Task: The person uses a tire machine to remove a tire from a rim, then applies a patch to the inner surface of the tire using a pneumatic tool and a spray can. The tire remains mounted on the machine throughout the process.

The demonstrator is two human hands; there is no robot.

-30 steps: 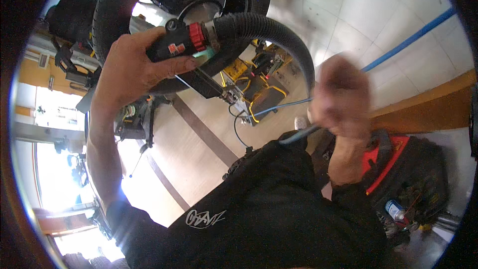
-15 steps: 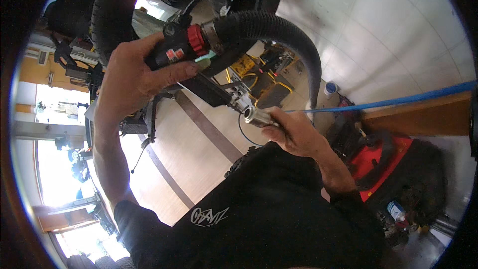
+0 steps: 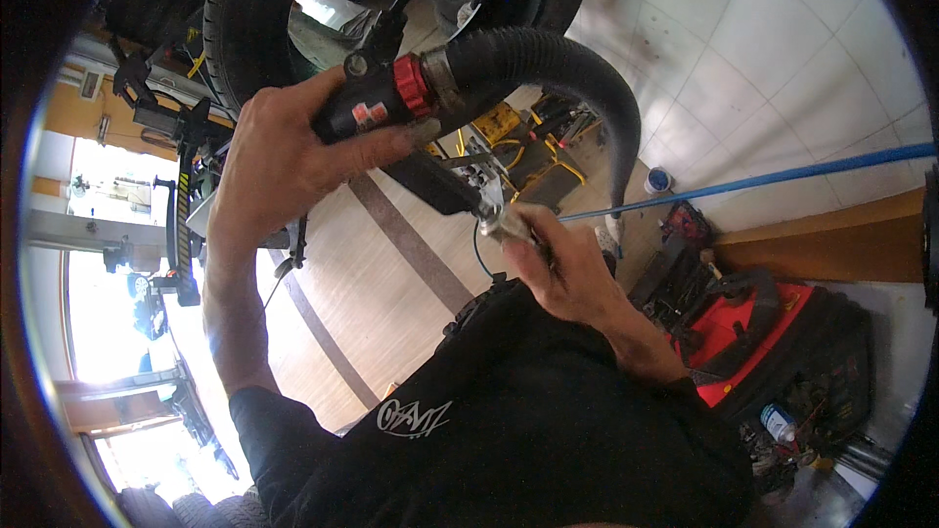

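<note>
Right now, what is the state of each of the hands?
Left hand: closed around the black tool handle.
Right hand: closed on the metal fitting.

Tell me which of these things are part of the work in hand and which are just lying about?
In use:
left hand gripping the black power tool
corrugated hose
right hand at the metal fitting
blue air line

Lying about:
red tool bag
tyre
blue-lidded tub
</note>
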